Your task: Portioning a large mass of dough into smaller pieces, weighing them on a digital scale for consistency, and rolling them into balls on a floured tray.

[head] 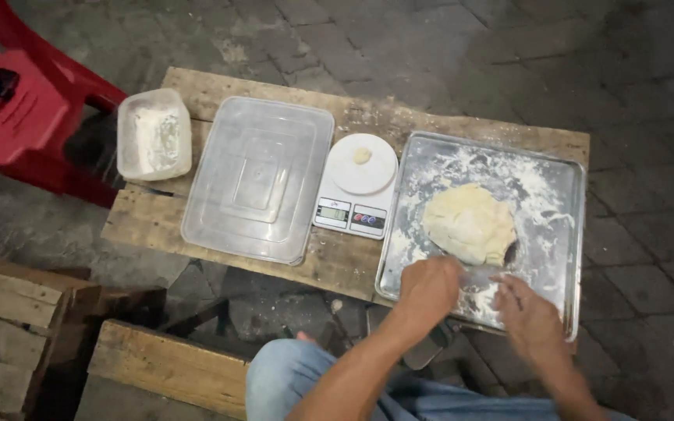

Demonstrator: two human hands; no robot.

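Fingers [462, 273] beside dough [470, 222], scale [355, 185] near.

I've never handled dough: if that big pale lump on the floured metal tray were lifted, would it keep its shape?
Probably not: the pale lump of dough lies slumped with uneven edges, so it would likely sag and stretch. The flour dusting the metal tray suggests it is sticky. It looks heavy for its size.

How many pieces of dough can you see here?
2: a big lump of dough on the floured metal tray, and a small dough piece on the kitchen scale. More could be hidden under the hands.
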